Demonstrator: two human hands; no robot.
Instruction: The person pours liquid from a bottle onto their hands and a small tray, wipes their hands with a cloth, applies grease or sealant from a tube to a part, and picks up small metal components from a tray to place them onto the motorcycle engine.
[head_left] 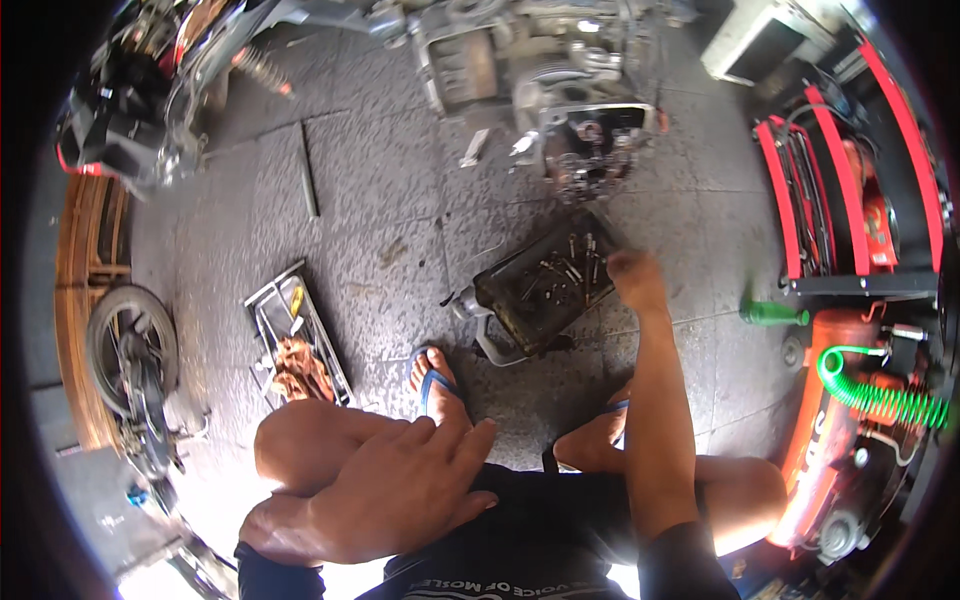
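Observation:
My left hand (405, 490) hangs in front of my left knee with its fingers stretched out and nothing in it. My right arm reaches forward, and the right hand (637, 278) is at the right edge of a black tray (508, 303). Motion smears its fingers, so I cannot see whether they hold anything. Several metal bolts (572, 272) lie loose in the tray. A grey metal part with a loop-shaped end (490, 335) is at the tray's near left corner. Just beyond the tray is an opened engine (590, 135) with dark, oily insides.
Left of my feet, a metal frame (322, 345) holds a brown cloth (300, 372) and a yellow-handled tool (297, 300). A wheel (132, 345) stands far left. At right are a red-and-black tool rack (815, 180), a green bottle (775, 313) and an orange compressor (825, 400) with a coiled green hose (890, 402).

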